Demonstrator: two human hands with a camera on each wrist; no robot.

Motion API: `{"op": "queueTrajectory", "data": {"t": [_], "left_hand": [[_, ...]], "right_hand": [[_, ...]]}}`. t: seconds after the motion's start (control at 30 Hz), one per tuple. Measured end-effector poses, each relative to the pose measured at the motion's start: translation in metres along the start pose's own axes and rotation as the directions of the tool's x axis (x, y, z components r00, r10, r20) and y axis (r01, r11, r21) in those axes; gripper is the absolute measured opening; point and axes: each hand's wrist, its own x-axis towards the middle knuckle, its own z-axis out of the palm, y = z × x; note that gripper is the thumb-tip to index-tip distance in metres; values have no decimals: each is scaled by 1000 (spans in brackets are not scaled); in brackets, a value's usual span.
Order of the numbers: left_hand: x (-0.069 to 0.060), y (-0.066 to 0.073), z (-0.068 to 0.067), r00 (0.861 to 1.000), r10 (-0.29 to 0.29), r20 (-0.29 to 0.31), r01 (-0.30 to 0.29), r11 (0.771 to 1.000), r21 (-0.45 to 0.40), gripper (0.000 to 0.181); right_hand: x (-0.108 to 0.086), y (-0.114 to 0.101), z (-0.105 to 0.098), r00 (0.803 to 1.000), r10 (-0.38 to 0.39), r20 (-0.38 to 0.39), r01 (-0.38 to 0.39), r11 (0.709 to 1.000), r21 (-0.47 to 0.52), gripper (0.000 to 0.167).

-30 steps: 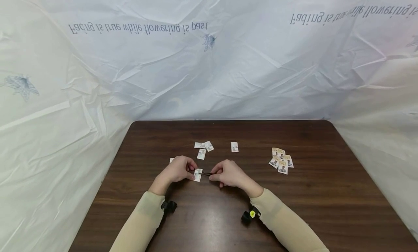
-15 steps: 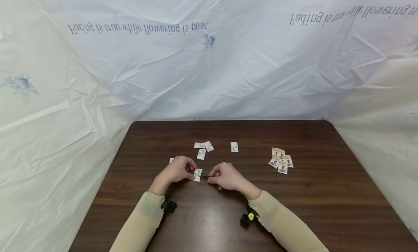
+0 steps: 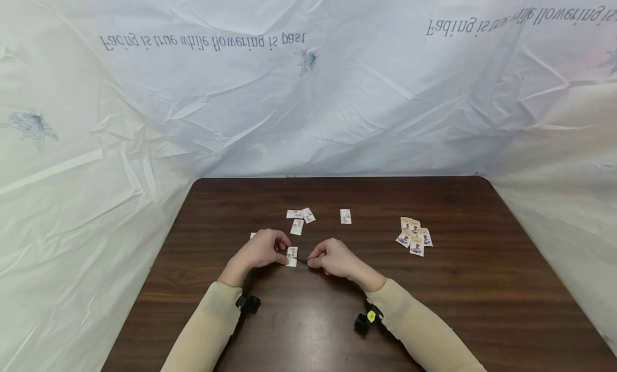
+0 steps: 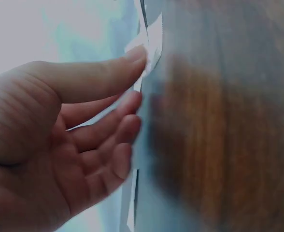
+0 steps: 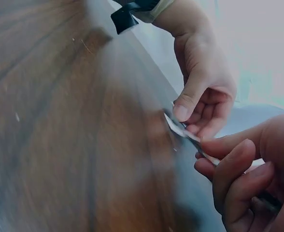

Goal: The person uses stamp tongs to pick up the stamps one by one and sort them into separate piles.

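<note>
In left grip, pinching the card, probably for steadiness, and in right grip, a thin tool at the card's right edge.

Beyond the tabletop, the white sheet reads, flipped, "Fading is true while flowering is past", partly repeated beyond the tabletop's far right corner.

Pale glare on tabletop, blur in 2 wrist views
</note>
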Motion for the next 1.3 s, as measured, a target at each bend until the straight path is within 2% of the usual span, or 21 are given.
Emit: {"op": "queueTrajectory", "data": {"t": [0.07,0.13,0.23,0.3,0.37,0.47,0.53,0.6,0.7,0.87,1.0,1.3], "left_hand": [[0,1,-2,998,30,-53,-30,1000,2,26],[0,3,-4,990,65,-128,-66,998,-3,22],[-1,9,-5,967,135,-216,-141,990,-9,18],[-2,15,-3,952,195,-235,-205,979,-18,16],[-1,21,1,938,267,-219,-278,961,-19,15],[3,32,11,915,372,-156,-378,926,-8,14],[6,38,18,899,426,-101,-427,904,10,12],[9,43,24,890,455,-42,-454,890,27,11],[12,48,31,894,445,49,-447,894,37,8],[13,48,38,922,357,149,-365,930,35,11],[15,47,39,934,308,179,-322,945,54,11],[16,44,41,946,262,189,-272,962,28,12]], "right_hand": [[-1,1,-5,1000,-17,-10,17,999,-32,6],[-2,5,-14,998,-57,-13,55,993,-100,5],[-2,9,-35,993,-118,21,119,970,-211,3],[0,12,-51,983,-163,89,181,946,-270,4],[3,13,-68,963,-197,183,246,921,-302,4],[10,16,-87,914,-234,332,342,885,-317,7],[15,16,-94,885,-231,404,375,869,-324,9],[21,16,-97,869,-211,448,384,859,-340,12],[27,14,-96,866,-166,472,367,852,-374,15],[35,11,-92,882,-106,460,320,852,-416,19],[38,9,-89,883,-93,460,311,849,-426,19],[37,11,-88,882,-89,463,301,862,-407,17]]}}
